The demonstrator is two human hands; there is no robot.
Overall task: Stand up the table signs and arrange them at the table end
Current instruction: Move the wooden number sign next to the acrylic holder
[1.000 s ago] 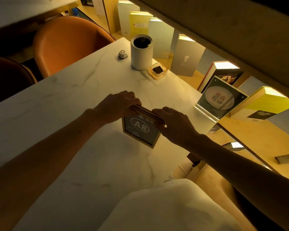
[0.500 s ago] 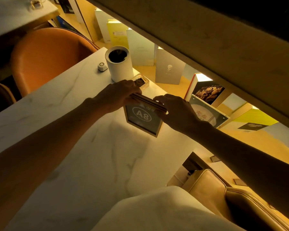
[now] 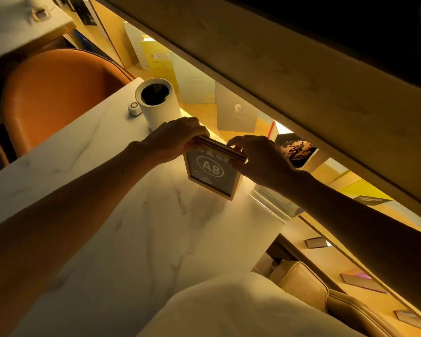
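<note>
At the far end of the marble surface (image 3: 122,229) the wood-framed A8 table sign (image 3: 210,175) stands upright, left hand (image 3: 174,139) pinching one top corner, right hand (image 3: 259,158) gripping the other; white cylinder (image 3: 156,103) just behind, clear acrylic sign (image 3: 275,203) beside the right wrist

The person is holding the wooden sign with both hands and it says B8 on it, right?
Not quite. The head view shows the wooden sign reads A8, not B8. The rest is right: the left hand and the right hand both hold its top edge, and it stands upright on the marble table beside the white cup.
</note>
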